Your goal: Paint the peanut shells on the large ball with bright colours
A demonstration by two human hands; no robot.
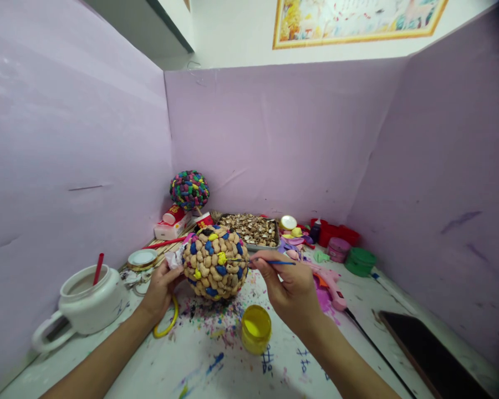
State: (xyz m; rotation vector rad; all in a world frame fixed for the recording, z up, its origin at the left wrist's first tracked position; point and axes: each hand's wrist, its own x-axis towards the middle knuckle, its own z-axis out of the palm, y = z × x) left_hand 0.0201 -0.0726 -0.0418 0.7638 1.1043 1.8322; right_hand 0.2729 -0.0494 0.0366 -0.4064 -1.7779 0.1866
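Observation:
My left hand [165,285] is closed on the left side of a ball covered in peanut shells [212,271], with a crumpled white tissue [174,257] by its fingers. Some of the shells are painted blue or yellow, while most are bare tan. Between the fingers of my right hand [289,285] is a thin blue paintbrush [280,262]. Its yellow tip meets a yellow-painted shell on the side of the ball facing me. Below the ball stands an uncapped jar of yellow paint [256,330]. The fingertips of my left hand are partly hidden.
A white mug [89,302] stands at left, near a yellow ring [167,324]. Behind are a multicoloured ball [189,189] and a tray of shells [276,238]. To the right lie a pink glue gun [332,285], a green tub [360,260] and a dark phone [428,349]. Purple panels surround the table.

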